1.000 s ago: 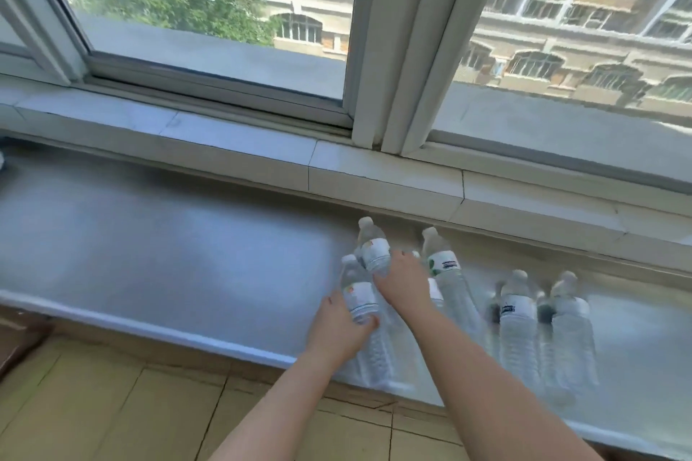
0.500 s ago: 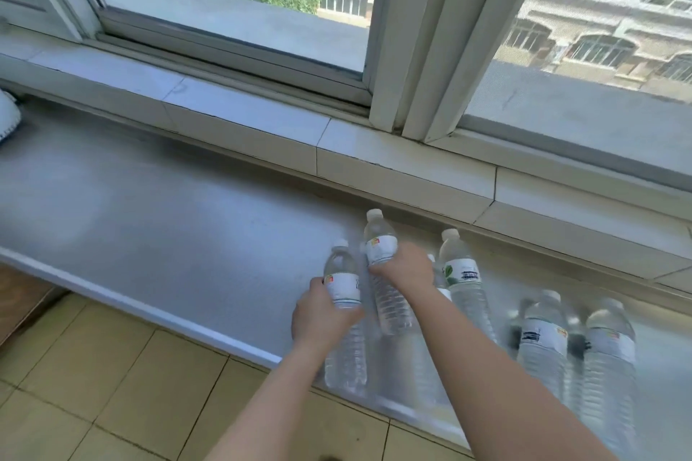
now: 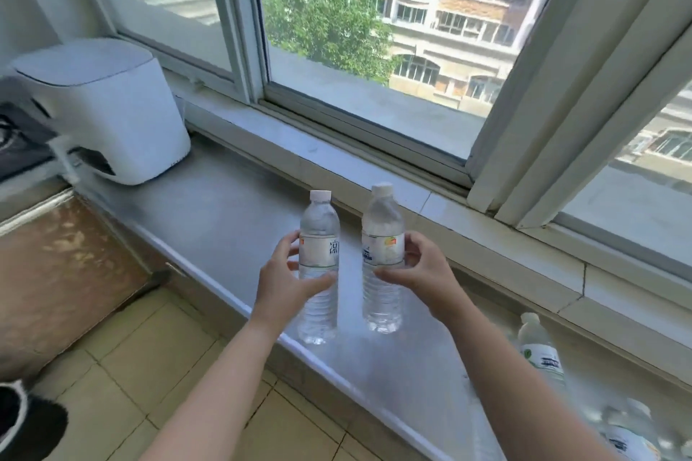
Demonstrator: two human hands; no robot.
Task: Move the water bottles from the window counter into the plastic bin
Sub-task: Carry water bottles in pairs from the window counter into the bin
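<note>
My left hand (image 3: 282,283) grips a clear water bottle (image 3: 319,296) with a white cap and white label, held upright above the counter's front edge. My right hand (image 3: 423,275) grips a second clear water bottle (image 3: 382,262), also upright, just to the right of the first. Both bottles are lifted off the grey window counter (image 3: 224,221). More water bottles stand on the counter at the lower right: one with a green-marked label (image 3: 539,352) and others (image 3: 629,434) partly cut off by the frame's edge. No plastic bin shows in this view.
A white lidded appliance (image 3: 108,112) stands on the counter at the left. Behind the counter runs a tiled sill (image 3: 374,176) under the sliding window. A brown wooden panel (image 3: 56,273) and tiled floor (image 3: 142,367) lie below; a dark object (image 3: 26,423) is at the bottom left.
Both hands have lifted their bottles off the counter and carried them left, upright. The view has swung left, so the white appliance now shows and the remaining bottles sit at the lower right.
</note>
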